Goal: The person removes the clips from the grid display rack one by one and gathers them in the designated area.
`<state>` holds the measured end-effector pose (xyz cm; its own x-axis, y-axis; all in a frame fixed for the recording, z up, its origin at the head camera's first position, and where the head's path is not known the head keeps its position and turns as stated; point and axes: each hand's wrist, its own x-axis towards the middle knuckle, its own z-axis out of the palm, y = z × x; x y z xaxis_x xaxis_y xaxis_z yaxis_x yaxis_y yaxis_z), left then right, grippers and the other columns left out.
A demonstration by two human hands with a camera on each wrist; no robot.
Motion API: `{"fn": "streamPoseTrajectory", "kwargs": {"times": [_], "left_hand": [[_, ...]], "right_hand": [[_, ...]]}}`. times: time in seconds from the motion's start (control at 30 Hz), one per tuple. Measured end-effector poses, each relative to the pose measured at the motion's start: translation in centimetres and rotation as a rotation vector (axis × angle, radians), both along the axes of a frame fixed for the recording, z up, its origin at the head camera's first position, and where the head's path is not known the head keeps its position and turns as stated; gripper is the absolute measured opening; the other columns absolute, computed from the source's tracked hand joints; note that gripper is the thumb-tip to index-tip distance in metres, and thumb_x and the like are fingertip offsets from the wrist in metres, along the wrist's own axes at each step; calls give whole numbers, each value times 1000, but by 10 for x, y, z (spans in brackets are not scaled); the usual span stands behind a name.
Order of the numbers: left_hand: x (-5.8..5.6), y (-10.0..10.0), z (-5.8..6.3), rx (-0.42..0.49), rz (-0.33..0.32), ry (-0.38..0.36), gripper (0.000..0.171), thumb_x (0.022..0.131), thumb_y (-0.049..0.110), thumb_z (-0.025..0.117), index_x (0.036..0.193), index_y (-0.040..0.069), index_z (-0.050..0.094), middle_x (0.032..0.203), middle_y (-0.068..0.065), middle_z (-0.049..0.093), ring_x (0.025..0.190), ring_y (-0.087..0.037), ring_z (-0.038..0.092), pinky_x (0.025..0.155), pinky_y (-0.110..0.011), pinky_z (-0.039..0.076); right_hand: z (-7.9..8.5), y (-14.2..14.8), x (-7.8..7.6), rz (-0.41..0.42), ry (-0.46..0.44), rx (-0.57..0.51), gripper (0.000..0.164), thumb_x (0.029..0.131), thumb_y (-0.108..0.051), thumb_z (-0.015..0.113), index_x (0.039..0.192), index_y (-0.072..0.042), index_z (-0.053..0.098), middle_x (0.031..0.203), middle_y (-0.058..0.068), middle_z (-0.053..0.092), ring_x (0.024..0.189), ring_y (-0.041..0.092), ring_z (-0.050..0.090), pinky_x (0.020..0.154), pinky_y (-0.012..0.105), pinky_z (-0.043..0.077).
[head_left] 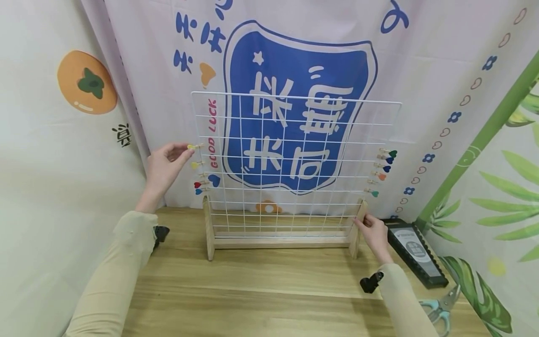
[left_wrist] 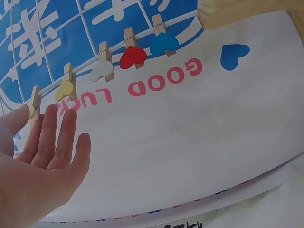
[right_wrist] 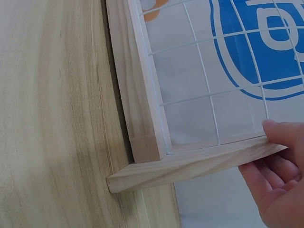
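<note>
My left hand (head_left: pixel 166 171) pinches the topmost left-edge clothes-peg (left_wrist: pixel 35 97) between thumb and forefinger, the other fingers loosely extended; my right hand (head_left: pixel 375 231) is curled round the right upright (head_left: pixel 361 217) of the wooden stand (head_left: pixel 282 243), thumb pressed on it. The peg sits on the left wire of the white grid (head_left: pixel 286 158), which stands upright in the stand on the table (head_left: pixel 236 290). I judge that if I twist the peg or pinch unevenly, it could spring off the wire, or knock the yellow-heart peg (left_wrist: pixel 65 90) just beside it. A sideways tug could also tilt the grid or drag the stand, should my right hold slip. My left arm reaches forward and is raised well above the table, while the right lies lower, coming in from the near right. Farther down the left edge hang white, red and blue heart pegs; another row lines the right edge. Beyond my right hand lies a black case (head_left: pixel 414 252), with scissors (head_left: pixel 442 306) nearer, partly behind my sleeve; my elbow might nudge them.
</note>
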<state>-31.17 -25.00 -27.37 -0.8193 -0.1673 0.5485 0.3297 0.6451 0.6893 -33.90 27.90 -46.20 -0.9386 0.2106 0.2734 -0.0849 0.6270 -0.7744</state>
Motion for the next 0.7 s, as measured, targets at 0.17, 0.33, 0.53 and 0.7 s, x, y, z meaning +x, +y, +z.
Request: {"fn": "streamPoseTrajectory", "kwargs": {"times": [0.17, 0.33, 0.53, 0.7], "left_hand": [[0, 0, 0, 5, 9, 7, 42, 98, 39, 61, 121, 5, 67, 120, -19, 71, 85, 20, 52, 101, -38, 56], [0, -1, 0, -4, 15, 22, 40, 97, 38, 61, 119, 4, 68, 118, -20, 71, 83, 21, 52, 98, -31, 57], [1, -2, -1, -4, 15, 32, 40, 98, 37, 62, 117, 3, 68, 117, -20, 72, 83, 21, 53, 95, -25, 57], [2, -2, -1, 8, 16, 23, 39, 98, 37, 60, 117, 4, 68, 117, -17, 72, 83, 20, 54, 97, -28, 57]], "right_hand": [[1, 0, 0, 1, -8, -5, 39, 97, -29, 65, 118, 3, 67, 124, 26, 66, 116, 40, 65, 97, 53, 56], [1, 0, 1, 12, -6, -5, 39, 98, -28, 63, 120, 4, 66, 126, 27, 64, 118, 41, 64, 98, 53, 55], [-1, 0, 0, 10, -6, -10, 36, 98, -25, 63, 117, 5, 66, 127, 27, 64, 118, 42, 64, 98, 53, 55], [-2, 0, 1, 0, -1, 6, 33, 98, -24, 62, 111, 5, 67, 125, 28, 65, 117, 42, 64, 97, 53, 56]]}}
